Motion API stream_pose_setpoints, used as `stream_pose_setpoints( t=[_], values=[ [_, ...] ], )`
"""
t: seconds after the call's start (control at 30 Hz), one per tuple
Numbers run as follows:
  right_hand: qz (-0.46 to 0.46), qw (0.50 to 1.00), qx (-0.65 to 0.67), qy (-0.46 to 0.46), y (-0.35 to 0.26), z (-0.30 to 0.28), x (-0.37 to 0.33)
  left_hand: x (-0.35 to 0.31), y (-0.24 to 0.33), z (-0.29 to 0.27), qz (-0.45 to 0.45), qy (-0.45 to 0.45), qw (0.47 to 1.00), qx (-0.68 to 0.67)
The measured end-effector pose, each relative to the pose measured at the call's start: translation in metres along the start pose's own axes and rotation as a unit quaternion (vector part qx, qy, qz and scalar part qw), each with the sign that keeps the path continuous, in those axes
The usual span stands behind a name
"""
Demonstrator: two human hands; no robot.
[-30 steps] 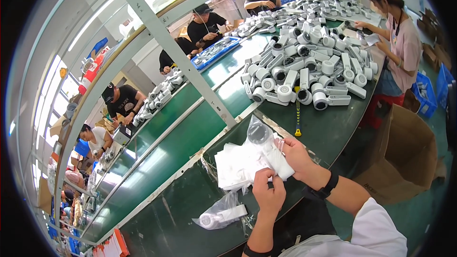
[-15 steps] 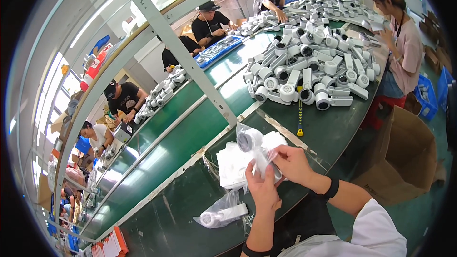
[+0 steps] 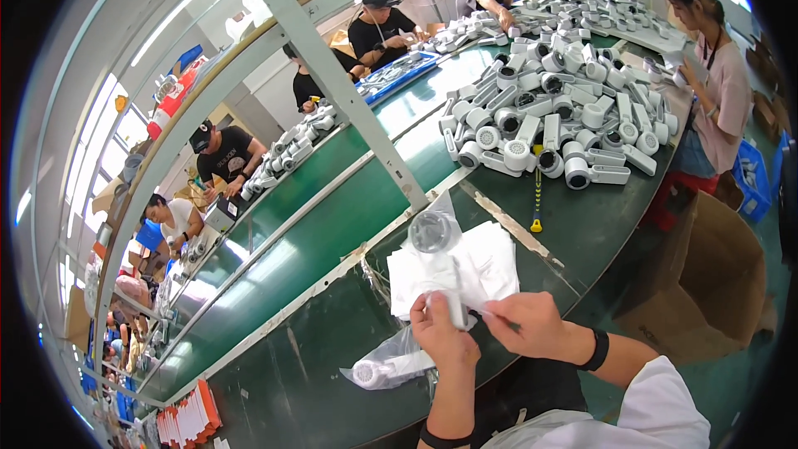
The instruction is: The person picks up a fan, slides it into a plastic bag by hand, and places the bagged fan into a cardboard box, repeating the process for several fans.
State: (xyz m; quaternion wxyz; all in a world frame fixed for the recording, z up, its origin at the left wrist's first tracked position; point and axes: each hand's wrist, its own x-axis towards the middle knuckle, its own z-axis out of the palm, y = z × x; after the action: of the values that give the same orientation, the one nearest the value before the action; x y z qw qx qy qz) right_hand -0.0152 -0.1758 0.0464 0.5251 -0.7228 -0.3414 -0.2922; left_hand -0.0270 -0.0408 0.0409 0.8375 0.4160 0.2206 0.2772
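My left hand [image 3: 447, 334] is closed around the handle of a white hair-dryer-shaped device [image 3: 445, 270]. Its round head points away from me, inside a clear plastic bag [image 3: 446, 206]. Just to the right, my right hand [image 3: 532, 326] pinches what looks like the bag's edge near the handle's lower end. Under the device lies a stack of thin white bags or sheets [image 3: 492, 259]. Another device in a clear bag [image 3: 389, 367] rests on the green table [image 3: 278, 382], left of my left wrist.
A large heap of similar white devices [image 3: 544, 108] covers the table's far side. A yellow-and-black screwdriver [image 3: 537, 199] lies before it. A metal post [image 3: 349, 104] rises beyond my hands. An open carton [image 3: 698, 283] stands at right. Co-workers sit along the green conveyor [image 3: 283, 237].
The bagged device has come toward me, its round head now more face-on. My right hand has moved down and right, drawing away from the left. The whole view has shifted slightly.
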Motion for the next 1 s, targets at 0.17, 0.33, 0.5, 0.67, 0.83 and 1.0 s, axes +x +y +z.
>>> stream_pose_setpoints(
  t=[0.17,0.33,0.5,0.67,0.83,1.0],
  values=[
    [0.026,0.983,0.06,-0.173,-0.001,-0.029,0.004,-0.001,0.063,-0.053,0.114,0.093,0.988,0.048],
    [0.185,0.972,0.041,-0.141,0.018,-0.034,-0.005,-0.008,0.107,-0.164,0.257,0.244,0.919,0.171],
    [0.141,0.948,0.104,-0.268,-0.014,0.011,-0.01,-0.03,0.093,-0.235,0.232,0.325,0.875,0.275],
    [-0.01,0.944,0.021,-0.33,-0.04,0.081,-0.004,-0.028,0.053,-0.272,0.295,0.27,0.803,0.442],
    [-0.075,0.889,-0.142,-0.43,-0.036,0.122,-0.019,-0.043,0.071,-0.269,0.267,0.218,0.732,0.589],
    [-0.013,0.877,-0.157,-0.454,-0.037,0.124,-0.037,-0.062,0.088,-0.27,0.362,0.171,0.64,0.656]
  ],
)
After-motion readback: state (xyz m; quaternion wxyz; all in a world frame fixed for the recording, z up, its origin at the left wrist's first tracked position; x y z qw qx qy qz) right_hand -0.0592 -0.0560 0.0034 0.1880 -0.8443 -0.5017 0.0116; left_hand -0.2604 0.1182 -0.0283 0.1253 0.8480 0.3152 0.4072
